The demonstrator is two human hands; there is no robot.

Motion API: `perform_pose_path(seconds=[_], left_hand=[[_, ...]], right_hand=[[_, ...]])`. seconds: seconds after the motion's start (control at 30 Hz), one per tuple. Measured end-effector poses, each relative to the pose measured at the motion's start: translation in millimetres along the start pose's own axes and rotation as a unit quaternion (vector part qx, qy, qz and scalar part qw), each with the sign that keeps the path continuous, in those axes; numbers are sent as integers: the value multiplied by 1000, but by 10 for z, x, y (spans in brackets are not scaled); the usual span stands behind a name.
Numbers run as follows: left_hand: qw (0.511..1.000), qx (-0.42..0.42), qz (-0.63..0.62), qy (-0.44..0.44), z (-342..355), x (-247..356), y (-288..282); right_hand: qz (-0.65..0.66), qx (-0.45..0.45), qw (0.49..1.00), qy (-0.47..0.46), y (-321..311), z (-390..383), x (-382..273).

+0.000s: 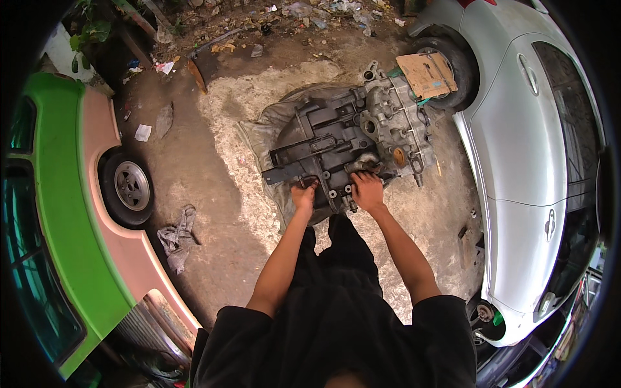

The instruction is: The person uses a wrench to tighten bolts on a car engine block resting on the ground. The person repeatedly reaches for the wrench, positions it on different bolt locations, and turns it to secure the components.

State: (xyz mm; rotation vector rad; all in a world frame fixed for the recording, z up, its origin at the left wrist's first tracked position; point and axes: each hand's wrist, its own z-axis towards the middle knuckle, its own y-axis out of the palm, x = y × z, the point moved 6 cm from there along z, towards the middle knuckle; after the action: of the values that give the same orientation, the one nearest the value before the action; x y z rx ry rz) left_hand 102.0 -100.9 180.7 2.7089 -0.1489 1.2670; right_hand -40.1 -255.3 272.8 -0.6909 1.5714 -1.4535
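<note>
A dark, greasy engine (321, 155) lies on the ground in front of me, and a lighter grey metal section (396, 116) makes up its right side. On the engine's near left edge is my left hand (303, 196), closed with fingers curled; what it grips is hidden. My right hand (368, 190) is bent over the near edge further right, fingers wrapped round a part of the engine. Close to that hand several pipe stubs and bolt holes stick out toward me. Under the engine spreads a dirty grey sheet (254, 136).
To the left stands a green and pink vehicle (71, 136); a silver car (511, 149) is on the right. Cardboard (425, 75) leans at the silver car's wheel (462, 68). A crumpled rag (178, 238) lies on the stained ground, with litter (304, 13) along the far side.
</note>
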Motion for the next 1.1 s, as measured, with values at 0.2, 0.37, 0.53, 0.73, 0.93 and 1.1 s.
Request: perform_pose_path(seconds=[0.2, 0.37, 0.53, 0.73, 0.93, 1.1], left_hand=[[932, -79, 294, 196, -93, 253, 117], [861, -98, 408, 288, -207, 370, 258], [851, -80, 438, 279, -345, 434, 78], [877, -114, 372, 282, -653, 785, -133], [915, -138, 272, 264, -778, 1301, -51], [924, -146, 196, 294, -663, 1873, 95]], right_hand=[[1, -34, 999, 41, 31, 9, -6], [45, -41, 997, 44, 0, 22, 1], [199, 4, 978, 70, -157, -49, -83], [391, 1, 917, 72, -309, 166, -311], [416, 10, 908, 47, -406, 659, -508], [376, 13, 926, 33, -440, 1152, -502]])
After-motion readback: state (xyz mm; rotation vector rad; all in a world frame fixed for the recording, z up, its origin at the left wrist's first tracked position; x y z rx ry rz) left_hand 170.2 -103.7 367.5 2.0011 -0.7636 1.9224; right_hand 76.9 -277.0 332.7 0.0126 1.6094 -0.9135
